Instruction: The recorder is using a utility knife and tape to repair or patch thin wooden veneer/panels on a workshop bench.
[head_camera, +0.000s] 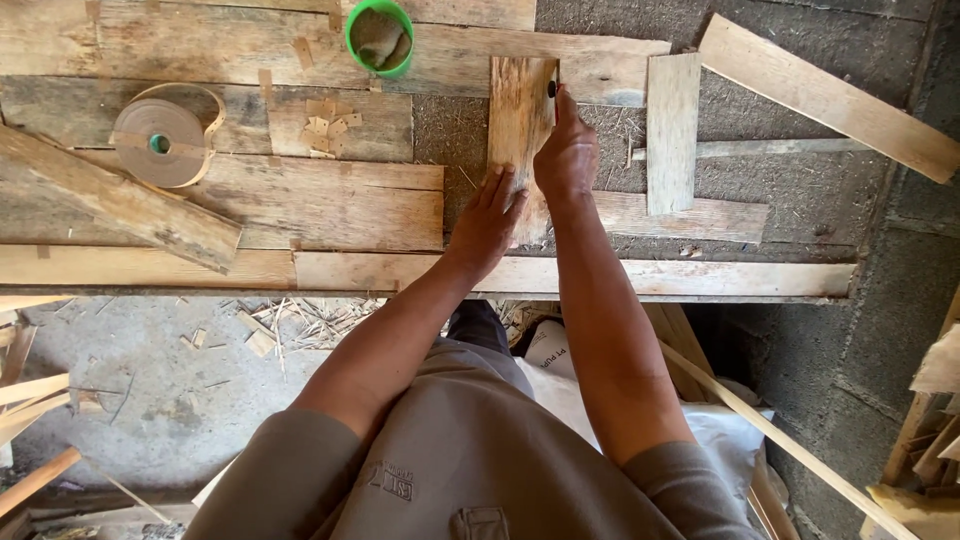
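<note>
A short weathered wooden board lies upright on the rough plank workbench. My left hand presses flat on the board's lower end, fingers spread. My right hand rests along the board's right edge and pinches a small dark object near its top; what that object is I cannot tell.
A roll of brown tape sits at the left, small wood scraps beside it. A green cup stands at the back. Another short board lies to the right, a long plank beyond. White sacks lie under the bench.
</note>
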